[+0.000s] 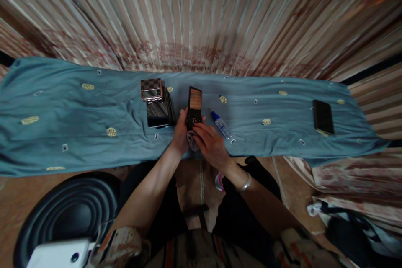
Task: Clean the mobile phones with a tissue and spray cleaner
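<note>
A black mobile phone (195, 106) with a lit or reflecting screen above and a keypad part below is held upright near the cloth's front edge. My left hand (181, 132) wraps round its left side. My right hand (211, 142) has its fingers bent over the phone's lower part, with a crumpled grey cloth (192, 140) bunched beneath them. Beside the right hand lies a clear bottle (222, 125) with a blue tip. To the left of the phone, a checkered folding phone (152, 90) rests on a stack of dark, glossy devices (158, 114).
A blue-green cloth (78, 113) with yellow pineapple prints covers the narrow table. Another black phone (323, 116) lies at its right end. Pleated curtains (194, 21) hang behind. On the floor at left stands a round black ridged stool (72, 213), with a white device (59, 254) by it.
</note>
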A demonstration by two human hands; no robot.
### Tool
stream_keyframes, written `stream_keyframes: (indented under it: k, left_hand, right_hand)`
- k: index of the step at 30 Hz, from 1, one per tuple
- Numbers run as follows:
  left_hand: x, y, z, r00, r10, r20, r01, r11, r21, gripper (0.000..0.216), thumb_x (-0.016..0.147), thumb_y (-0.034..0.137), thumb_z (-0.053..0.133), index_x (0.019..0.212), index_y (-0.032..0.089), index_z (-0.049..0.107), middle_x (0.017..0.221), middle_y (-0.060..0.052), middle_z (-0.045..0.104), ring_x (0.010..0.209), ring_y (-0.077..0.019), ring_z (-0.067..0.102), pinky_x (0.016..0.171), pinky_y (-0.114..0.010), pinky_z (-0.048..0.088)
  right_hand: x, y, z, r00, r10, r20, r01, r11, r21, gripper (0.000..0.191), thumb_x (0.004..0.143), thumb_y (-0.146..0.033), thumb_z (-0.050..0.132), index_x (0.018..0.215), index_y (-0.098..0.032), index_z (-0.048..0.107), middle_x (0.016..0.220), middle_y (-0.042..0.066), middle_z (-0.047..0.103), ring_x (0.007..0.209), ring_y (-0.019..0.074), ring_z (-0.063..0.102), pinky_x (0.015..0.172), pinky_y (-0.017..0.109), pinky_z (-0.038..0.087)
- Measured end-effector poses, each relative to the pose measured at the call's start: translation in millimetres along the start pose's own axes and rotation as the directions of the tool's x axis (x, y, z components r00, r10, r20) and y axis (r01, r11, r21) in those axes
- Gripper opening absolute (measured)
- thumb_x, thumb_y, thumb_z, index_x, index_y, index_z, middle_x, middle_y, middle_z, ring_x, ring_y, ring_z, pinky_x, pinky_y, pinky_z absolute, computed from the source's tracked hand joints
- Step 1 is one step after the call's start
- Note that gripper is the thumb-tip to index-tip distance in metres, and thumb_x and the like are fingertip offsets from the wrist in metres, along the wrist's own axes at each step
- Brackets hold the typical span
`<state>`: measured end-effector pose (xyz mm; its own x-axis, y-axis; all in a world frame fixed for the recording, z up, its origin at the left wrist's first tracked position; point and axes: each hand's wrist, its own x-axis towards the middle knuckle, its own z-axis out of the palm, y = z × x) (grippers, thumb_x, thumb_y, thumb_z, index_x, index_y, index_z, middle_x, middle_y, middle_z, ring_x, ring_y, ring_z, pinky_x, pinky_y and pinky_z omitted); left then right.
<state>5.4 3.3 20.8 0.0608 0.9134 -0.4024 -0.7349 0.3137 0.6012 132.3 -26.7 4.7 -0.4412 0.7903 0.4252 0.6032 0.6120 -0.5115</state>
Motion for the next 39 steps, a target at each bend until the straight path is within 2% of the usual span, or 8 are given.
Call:
stream_keyframes:
  k: [4,11,14,21,26,29,32,39]
  left_hand:
    - [-4,-1,5,1.000,0.016,-0.017,-0.016,1.000,0.016,0.044,0.102,0.054,0.042,0.098,0.020,0.069,0.091,-0.006,0.076,0.099,-0.0196,0.073,0.085,-0.028,0.057]
    - [-6,-4,11,0.999,0.042,-0.023,-0.042,0.999,0.015,0.041,0.105,0.042,0.038,0.097,0.018,0.071,0.095,-0.004,0.077,0.101,-0.0152,0.072,0.090,-0.024,0.053]
    - [-6,-4,11,0.999,0.038,-0.031,-0.038,0.999,0.016,0.039,0.103,0.043,0.044,0.098,0.017,0.072,0.098,-0.004,0.077,0.104,-0.0165,0.071,0.092,-0.024,0.053]
    - [-6,-7,8,0.999,0.019,-0.038,-0.019,1.000,-0.001,0.040,0.103,0.043,0.044,0.109,0.017,0.073,0.103,-0.005,0.078,0.108,-0.0178,0.071,0.097,-0.027,0.052]
    - [-4,-5,5,1.000,0.009,-0.026,-0.010,0.999,-0.030,0.042,0.100,0.047,0.049,0.122,0.017,0.069,0.103,-0.006,0.077,0.103,-0.0174,0.073,0.095,-0.027,0.054]
    - [-6,-5,6,1.000,-0.016,-0.027,0.015,0.998,-0.059,0.045,0.103,0.045,0.043,0.127,0.015,0.067,0.103,-0.007,0.077,0.104,-0.0172,0.072,0.097,-0.028,0.053]
    - [-8,-7,8,0.998,-0.039,-0.050,0.035,0.996,-0.080,0.048,0.106,0.043,0.038,0.131,0.013,0.065,0.105,-0.008,0.077,0.107,-0.0190,0.072,0.101,-0.031,0.052]
    - [-12,-7,9,1.000,-0.014,-0.011,0.014,1.000,-0.009,0.047,0.101,0.047,0.048,0.136,0.020,0.064,0.120,-0.008,0.076,0.124,-0.0241,0.065,0.109,-0.037,0.048]
  right_hand:
    - [6,5,1,0.999,-0.007,-0.035,0.006,1.000,-0.026,0.033,0.106,-0.027,0.044,0.122,-0.018,0.071,0.125,0.013,0.072,0.117,0.0225,0.067,0.105,0.040,0.055]
    - [18,15,1,0.998,0.011,-0.061,-0.016,0.997,-0.071,0.031,0.105,-0.026,0.045,0.117,-0.017,0.072,0.122,0.014,0.073,0.113,0.0236,0.068,0.103,0.041,0.055]
    - [21,18,1,0.998,0.034,-0.060,-0.039,0.997,-0.073,0.030,0.104,-0.025,0.048,0.119,-0.015,0.072,0.124,0.016,0.072,0.115,0.0250,0.068,0.105,0.043,0.053]
    - [23,18,1,0.994,0.032,-0.106,-0.043,0.995,-0.095,0.034,0.105,-0.028,0.045,0.126,-0.016,0.069,0.128,0.015,0.071,0.117,0.0243,0.067,0.107,0.044,0.053]
    - [15,7,2,0.997,-0.076,-0.030,0.072,0.991,-0.114,0.037,0.105,-0.019,0.041,0.129,-0.019,0.069,0.134,0.012,0.068,0.129,0.0223,0.060,0.115,0.043,0.049]
    - [16,8,1,0.994,-0.111,0.012,0.112,0.983,-0.145,0.038,0.103,-0.015,0.042,0.130,-0.019,0.069,0.137,0.011,0.067,0.132,0.0225,0.057,0.117,0.043,0.047]
    - [22,14,1,0.996,-0.087,0.020,0.089,0.981,-0.171,0.041,0.101,-0.011,0.043,0.135,-0.016,0.065,0.141,0.013,0.065,0.133,0.0246,0.055,0.118,0.045,0.046]
    - [32,26,5,0.998,-0.056,-0.011,0.053,0.980,-0.189,0.046,0.099,-0.010,0.045,0.143,-0.016,0.058,0.148,0.012,0.059,0.138,0.0270,0.051,0.120,0.051,0.043]
